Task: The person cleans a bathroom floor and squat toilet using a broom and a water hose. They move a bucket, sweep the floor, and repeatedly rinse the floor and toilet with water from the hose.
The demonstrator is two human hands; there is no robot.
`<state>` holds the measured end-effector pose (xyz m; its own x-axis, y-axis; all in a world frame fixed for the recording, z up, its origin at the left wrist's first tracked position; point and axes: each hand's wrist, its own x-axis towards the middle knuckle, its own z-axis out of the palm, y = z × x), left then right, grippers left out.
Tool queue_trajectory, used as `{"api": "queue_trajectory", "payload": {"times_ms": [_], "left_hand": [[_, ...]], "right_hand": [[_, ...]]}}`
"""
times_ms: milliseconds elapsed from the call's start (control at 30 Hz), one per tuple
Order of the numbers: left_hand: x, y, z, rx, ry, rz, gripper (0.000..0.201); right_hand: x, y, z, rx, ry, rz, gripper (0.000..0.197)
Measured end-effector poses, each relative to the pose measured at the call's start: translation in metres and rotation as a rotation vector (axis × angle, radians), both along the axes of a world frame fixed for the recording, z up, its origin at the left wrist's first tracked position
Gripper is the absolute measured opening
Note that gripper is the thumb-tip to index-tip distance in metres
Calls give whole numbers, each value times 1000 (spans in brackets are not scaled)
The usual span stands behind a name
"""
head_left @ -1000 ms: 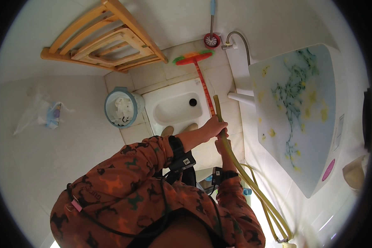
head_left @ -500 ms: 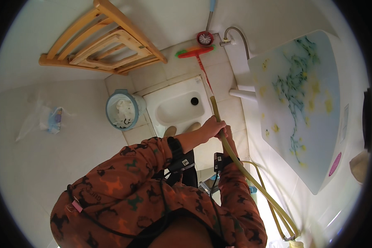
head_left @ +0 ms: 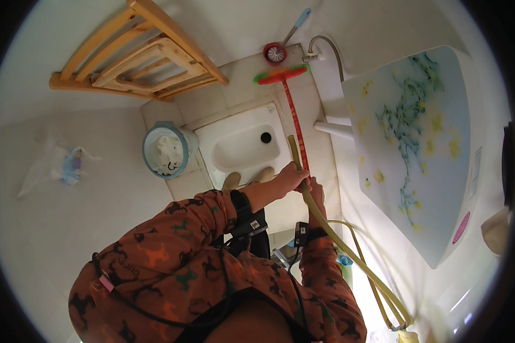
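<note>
My left hand [head_left: 292, 178] is closed around a yellowish hose [head_left: 326, 224], whose open end points up past the fingers toward the squat toilet. Just right of it, my right hand [head_left: 316, 193] is closed at the near end of the red handle of a floor brush [head_left: 298, 128]. The hose runs in front of this hand and hides part of its grip. The brush's wide red head, with green and orange at its edges, rests on the tiles beyond the toilet. The white squat toilet [head_left: 223, 153] with its dark drain hole lies left of the hose end.
A blue-rimmed bin [head_left: 184, 164] with white waste stands left of the toilet. Folded wooden furniture [head_left: 137, 67] leans on the wall. A toilet brush in a red holder [head_left: 274, 54] and a tap [head_left: 313, 56] are at the far corner. A floral-topped appliance [head_left: 409, 143] stands right.
The brush head has moved right across the tiles, and its handle now shows along the hose's right side. Both hands keep their grips; the whole view has shifted slightly.
</note>
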<state>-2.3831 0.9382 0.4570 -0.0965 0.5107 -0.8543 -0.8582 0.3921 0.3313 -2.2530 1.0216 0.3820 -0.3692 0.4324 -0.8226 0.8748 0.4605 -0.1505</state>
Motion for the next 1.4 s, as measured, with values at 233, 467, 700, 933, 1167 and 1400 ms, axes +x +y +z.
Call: {"api": "queue_trajectory", "payload": {"times_ms": [233, 467, 700, 933, 1167, 1400], "left_hand": [[4, 6, -8, 31, -55, 61, 13], [2, 7, -7, -5, -21, 37, 13], [-3, 11, 2, 32, 15, -7, 13], [-12, 24, -13, 38, 31, -73, 13], [-20, 54, -28, 49, -3, -24, 12], [-31, 70, -31, 79, 10, -57, 13]], "right_hand": [[-32, 24, -2, 71, -37, 49, 20], [-30, 10, -2, -79, 34, 32, 34], [-13, 18, 15, -43, 17, 86, 30], [-15, 63, -10, 82, -4, 146, 44], [-37, 140, -52, 292, -51, 242, 34], [-20, 125, -42, 343, -95, 229, 40]]}}
